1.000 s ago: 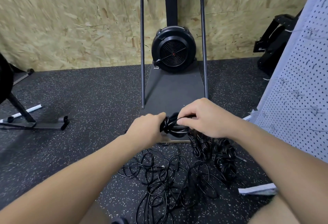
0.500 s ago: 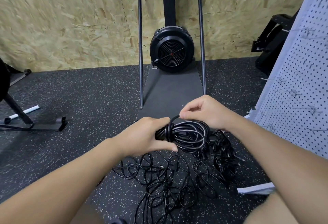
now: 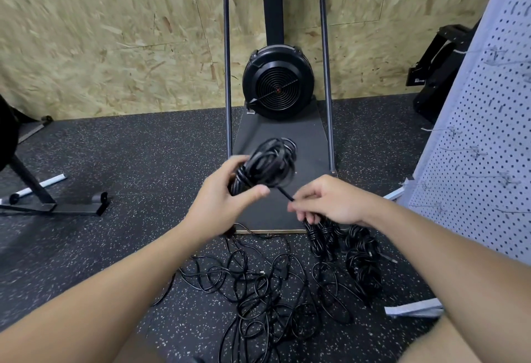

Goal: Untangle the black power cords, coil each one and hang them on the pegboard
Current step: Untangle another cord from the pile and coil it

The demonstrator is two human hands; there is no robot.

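Observation:
My left hand (image 3: 222, 198) grips a coiled black power cord (image 3: 268, 163), held up in front of me with the loops pointing away. My right hand (image 3: 327, 201) pinches the loose tail of that cord (image 3: 284, 193) just right of the coil. A tangle of loose black cords (image 3: 258, 285) lies on the floor below my hands. Two wound cord bundles (image 3: 362, 265) lie to its right. The white pegboard (image 3: 488, 121) with wire hooks stands at the right edge.
A black fan machine (image 3: 277, 86) on a dark platform (image 3: 298, 138) with a metal frame stands straight ahead against the chipboard wall. A black stand base (image 3: 54, 204) lies left. White strips (image 3: 413, 309) lie on the speckled floor near the pegboard foot.
My left hand has lifted the coil up and tilted it away. My right hand has dropped from the top of the coil to pinch the cord's loose tail lower right.

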